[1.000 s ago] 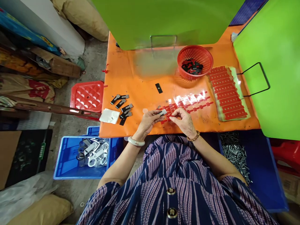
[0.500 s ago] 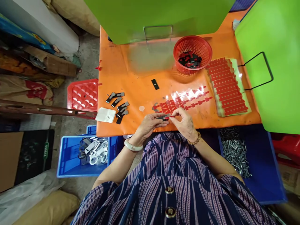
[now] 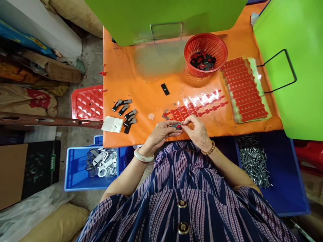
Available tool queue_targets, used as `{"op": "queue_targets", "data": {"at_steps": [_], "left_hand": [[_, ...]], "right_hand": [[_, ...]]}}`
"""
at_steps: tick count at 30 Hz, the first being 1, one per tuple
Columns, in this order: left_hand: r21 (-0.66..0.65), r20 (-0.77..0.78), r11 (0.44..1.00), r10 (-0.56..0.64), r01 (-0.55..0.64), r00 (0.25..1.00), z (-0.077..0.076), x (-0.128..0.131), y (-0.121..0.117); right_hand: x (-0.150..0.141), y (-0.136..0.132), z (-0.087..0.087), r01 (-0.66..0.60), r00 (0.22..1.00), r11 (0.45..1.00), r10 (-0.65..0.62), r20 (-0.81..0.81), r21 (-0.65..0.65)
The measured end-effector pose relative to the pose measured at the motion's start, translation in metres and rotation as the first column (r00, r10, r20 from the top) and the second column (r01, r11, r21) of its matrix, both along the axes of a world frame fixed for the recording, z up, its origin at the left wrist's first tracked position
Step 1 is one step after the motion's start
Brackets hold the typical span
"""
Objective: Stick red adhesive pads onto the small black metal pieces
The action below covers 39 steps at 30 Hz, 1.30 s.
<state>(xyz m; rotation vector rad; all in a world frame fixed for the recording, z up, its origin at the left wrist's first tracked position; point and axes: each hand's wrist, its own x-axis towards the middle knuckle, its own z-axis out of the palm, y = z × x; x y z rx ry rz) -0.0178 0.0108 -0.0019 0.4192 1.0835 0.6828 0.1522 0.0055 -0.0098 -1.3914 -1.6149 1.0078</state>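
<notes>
Both grips, left hand (image 3: 161,132) and right hand (image 3: 198,131), pinch one small, flat grey-and-black metal piece (image 3: 176,125) between their fingertips.

Orange table (image 3: 131,67); grey concrete floor (image 3: 93,60)

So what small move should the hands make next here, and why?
Probably press the red strip down along the small metal piece: both the left hand and right hand pinch it together, above the sheet of red strips.
</notes>
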Motion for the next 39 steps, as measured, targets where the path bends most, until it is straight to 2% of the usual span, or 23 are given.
{"op": "queue_targets", "data": {"at_steps": [33,39], "left_hand": [[-0.004,-0.015,1.0,0.013,-0.013,1.0,-0.0013,-0.0008,-0.0002],[0.037,-0.034,0.999,0.01,-0.009,0.999,-0.0017,-0.0003,-0.0012]], "right_hand": [[-0.0039,-0.0012,-0.0034,-0.007,0.999,0.999,0.006,0.041,0.039],[-0.0048,-0.0013,-0.0027,-0.005,0.999,0.999,0.003,0.044,0.053]]}}
